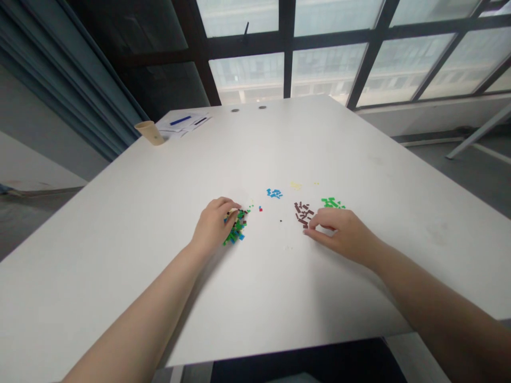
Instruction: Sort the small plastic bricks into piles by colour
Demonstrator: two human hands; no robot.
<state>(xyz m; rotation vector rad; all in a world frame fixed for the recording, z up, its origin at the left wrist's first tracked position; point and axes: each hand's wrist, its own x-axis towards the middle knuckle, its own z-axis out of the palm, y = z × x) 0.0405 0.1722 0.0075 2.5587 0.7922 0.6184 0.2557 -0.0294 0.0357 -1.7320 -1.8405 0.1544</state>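
Note:
My left hand (pixel 215 222) rests at the left edge of a mixed pile of tiny building bricks (pixel 236 232), mostly green with blue, brown and black among them. Its fingers curve over the pile with the thumb apart, and part of the pile is hidden. To the right, my right hand (pixel 339 231) pinches a small brown brick (pixel 305 227) between thumb and forefinger, right at the near side of the brown brick group (pixel 302 211). Just behind that hand lies a green brick group (pixel 331 202), partly covered by it.
Blue bricks (pixel 274 193) and pale yellow bricks (pixel 296 185) lie in groups farther back on the white table (pixel 255 298). A red brick (pixel 261 209) and a dark brick (pixel 280 221) sit between my hands. A paper cup (pixel 150 133) and papers with a blue pen (pixel 180 121) are far left.

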